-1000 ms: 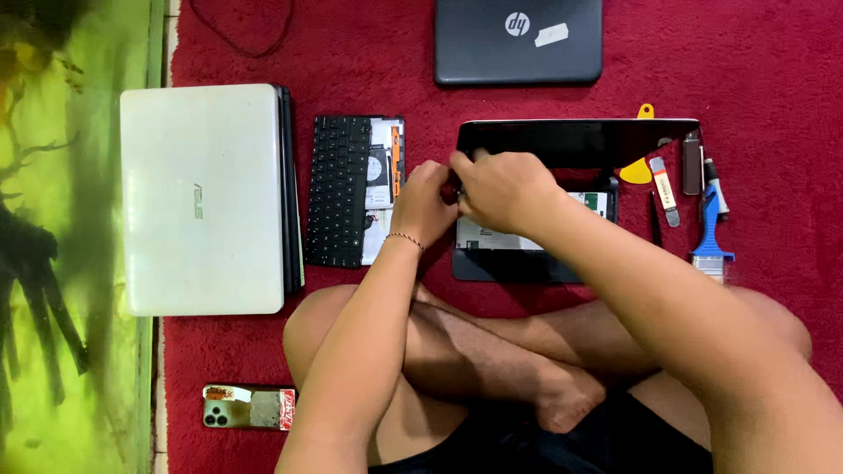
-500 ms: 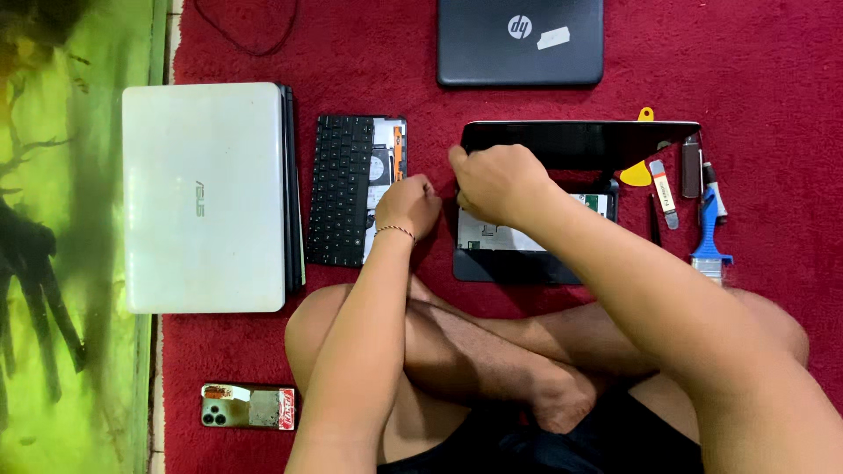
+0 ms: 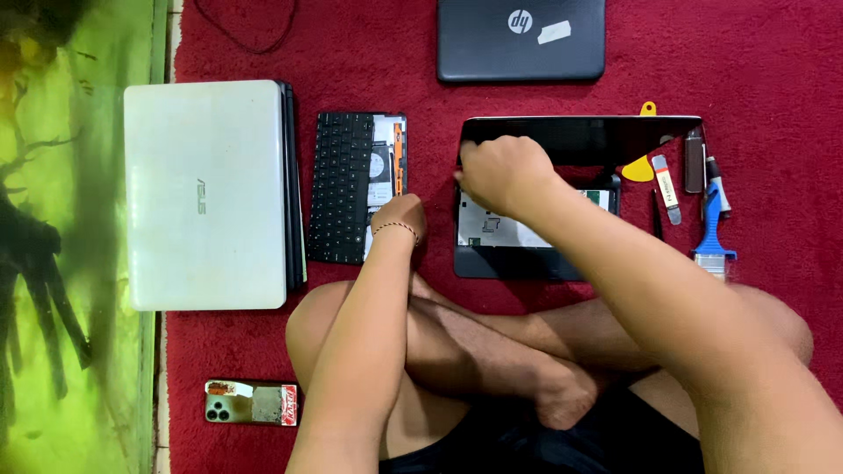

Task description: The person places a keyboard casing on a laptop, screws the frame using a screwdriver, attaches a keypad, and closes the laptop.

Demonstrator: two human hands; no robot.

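The right hand (image 3: 505, 174) rests clenched on the opened laptop (image 3: 536, 237) in the middle of the red carpet (image 3: 773, 53); whether it grips anything cannot be told. The left hand (image 3: 399, 215) lies on the carpet beside the loose keyboard (image 3: 341, 200), fingers hidden. Tools (image 3: 694, 189) lie right.

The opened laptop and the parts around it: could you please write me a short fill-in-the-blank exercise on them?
1. The right hand rests on the opened laptop, whose inside is ____.
2. The left hand lies beside the detached black ____.
3. The closed white laptop lies on the person's ____ side.
4. The phone lies on the ____ carpet.

Missing words: exposed; keyboard; left; red
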